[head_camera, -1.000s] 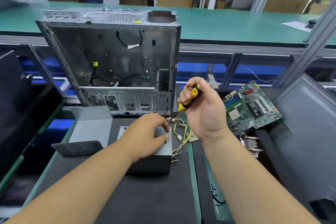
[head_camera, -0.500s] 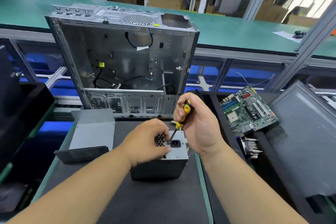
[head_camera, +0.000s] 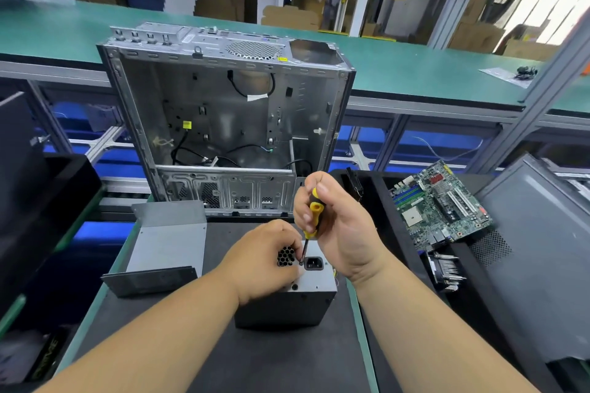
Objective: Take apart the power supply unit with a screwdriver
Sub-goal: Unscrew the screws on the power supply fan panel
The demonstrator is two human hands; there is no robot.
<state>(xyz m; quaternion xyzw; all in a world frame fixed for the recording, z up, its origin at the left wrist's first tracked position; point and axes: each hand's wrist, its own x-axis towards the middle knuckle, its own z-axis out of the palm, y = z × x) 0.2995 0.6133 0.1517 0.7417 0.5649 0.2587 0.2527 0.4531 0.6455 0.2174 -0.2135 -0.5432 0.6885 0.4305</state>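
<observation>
The power supply unit (head_camera: pixel 289 293) stands on the dark surface (head_camera: pixel 255 357), steadied by the left hand (head_camera: pixel 265 260), its grip curled over the top. The right hand (head_camera: pixel 338 226) has its grip clamped on the screwdriver (head_camera: pixel 311 220), tip at a screw beside the socket; loosening it likely needs steady downward pressure.

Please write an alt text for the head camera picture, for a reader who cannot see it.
A person's right hand grips a yellow-and-black screwdriver, tip at the top face of a grey power supply unit, beside its power socket, while the left hand holds the unit. Behind stands an open computer case; a green motherboard lies at the right.
</observation>
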